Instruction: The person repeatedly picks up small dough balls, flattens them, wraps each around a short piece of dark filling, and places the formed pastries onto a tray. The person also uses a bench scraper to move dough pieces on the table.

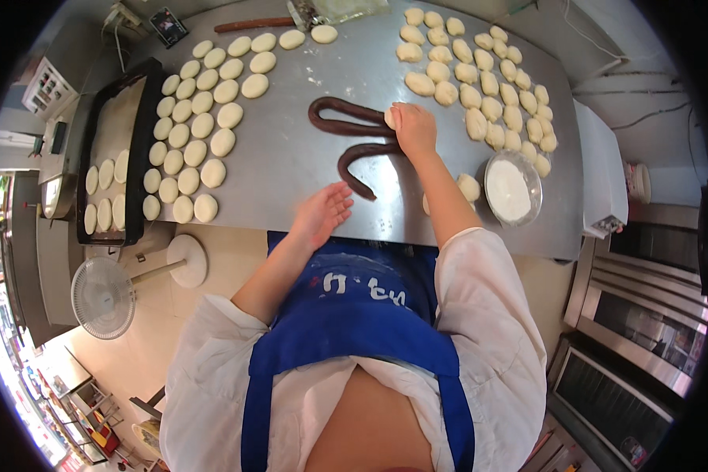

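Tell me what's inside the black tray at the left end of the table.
Six pale, flattened dough rounds sit in the near part of the black tray, with a pale lining visible beyond them. What lies under the lining is covered.

The roll is dark brown, the dough is pale cream. The apron is blue with white marks, the tray black, the surface grey.

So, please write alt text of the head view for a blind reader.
A person's right hand holds a pale dough piece at a looped dark strip on a metal table; the left hand is open near the strip's end. Flat dough rounds lie to the left, dough lumps and a bowl of white powder to the right.
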`<act>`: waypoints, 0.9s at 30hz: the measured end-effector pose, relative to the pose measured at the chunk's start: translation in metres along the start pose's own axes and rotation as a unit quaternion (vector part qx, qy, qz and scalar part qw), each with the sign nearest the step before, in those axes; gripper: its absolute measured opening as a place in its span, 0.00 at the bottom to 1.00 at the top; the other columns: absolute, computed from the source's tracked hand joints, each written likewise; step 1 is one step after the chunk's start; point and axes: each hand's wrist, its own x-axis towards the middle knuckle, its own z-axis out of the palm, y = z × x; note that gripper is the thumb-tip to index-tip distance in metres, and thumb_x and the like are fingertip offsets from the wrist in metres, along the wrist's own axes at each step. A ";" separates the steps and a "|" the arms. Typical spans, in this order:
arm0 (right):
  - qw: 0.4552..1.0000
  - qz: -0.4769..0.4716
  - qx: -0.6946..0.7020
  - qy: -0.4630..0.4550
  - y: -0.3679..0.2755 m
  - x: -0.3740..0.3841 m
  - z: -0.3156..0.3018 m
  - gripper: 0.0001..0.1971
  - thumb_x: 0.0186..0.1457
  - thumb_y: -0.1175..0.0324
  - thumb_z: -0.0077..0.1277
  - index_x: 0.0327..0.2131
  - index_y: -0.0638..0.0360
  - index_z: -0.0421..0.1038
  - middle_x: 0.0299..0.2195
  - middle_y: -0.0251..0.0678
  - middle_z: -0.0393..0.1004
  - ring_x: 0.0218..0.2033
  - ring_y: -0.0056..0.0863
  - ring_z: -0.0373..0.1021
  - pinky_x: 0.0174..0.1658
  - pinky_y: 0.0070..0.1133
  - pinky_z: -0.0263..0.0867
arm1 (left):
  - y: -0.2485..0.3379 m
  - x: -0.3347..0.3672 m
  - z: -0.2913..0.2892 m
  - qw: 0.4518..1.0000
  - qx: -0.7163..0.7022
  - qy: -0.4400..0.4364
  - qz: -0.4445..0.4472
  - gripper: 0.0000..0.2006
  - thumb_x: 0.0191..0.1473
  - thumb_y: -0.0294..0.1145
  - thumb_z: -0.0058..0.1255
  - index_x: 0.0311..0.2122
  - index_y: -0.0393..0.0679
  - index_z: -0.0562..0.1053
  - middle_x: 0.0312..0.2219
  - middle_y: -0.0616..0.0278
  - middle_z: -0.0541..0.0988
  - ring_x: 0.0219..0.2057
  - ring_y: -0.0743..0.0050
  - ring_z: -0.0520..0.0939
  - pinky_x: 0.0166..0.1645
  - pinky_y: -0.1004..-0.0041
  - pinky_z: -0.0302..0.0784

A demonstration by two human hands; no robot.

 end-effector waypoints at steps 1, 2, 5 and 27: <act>1.000 -0.008 0.008 0.022 -0.002 0.011 0.007 0.07 0.56 0.65 0.51 0.33 0.54 0.76 0.30 0.33 0.78 0.35 0.35 0.72 0.39 0.33 0.64 | 0.002 -0.001 0.003 1.000 0.000 -0.006 -0.006 0.18 0.65 0.41 0.37 0.53 0.42 0.67 0.45 0.63 0.75 0.44 0.70 0.75 0.51 0.68 0.72; 0.999 -0.016 0.017 0.043 -0.005 0.020 0.015 0.07 0.56 0.65 0.50 0.33 0.54 0.76 0.30 0.33 0.78 0.35 0.35 0.72 0.39 0.33 0.64 | 0.008 -0.003 0.003 1.000 0.008 -0.014 -0.006 0.18 0.64 0.40 0.38 0.54 0.42 0.67 0.45 0.64 0.75 0.44 0.70 0.75 0.51 0.69 0.72; 0.996 -0.043 0.055 0.057 -0.031 0.053 0.034 0.08 0.56 0.64 0.50 0.34 0.53 0.77 0.30 0.33 0.78 0.38 0.35 0.72 0.40 0.33 0.64 | 0.019 -0.001 -0.004 1.000 -0.004 0.011 -0.003 0.18 0.64 0.40 0.38 0.54 0.42 0.67 0.44 0.64 0.75 0.44 0.70 0.75 0.51 0.69 0.72; 0.927 -0.045 0.327 -0.181 -0.111 -0.031 0.012 0.15 0.60 0.64 0.43 0.46 0.57 0.74 0.48 0.43 0.74 0.58 0.42 0.62 0.57 0.39 0.54 | 0.070 0.030 0.019 0.960 -0.277 -0.045 0.019 0.26 0.68 0.48 0.24 0.59 0.36 0.58 0.56 0.52 0.65 0.59 0.57 0.65 0.66 0.59 0.58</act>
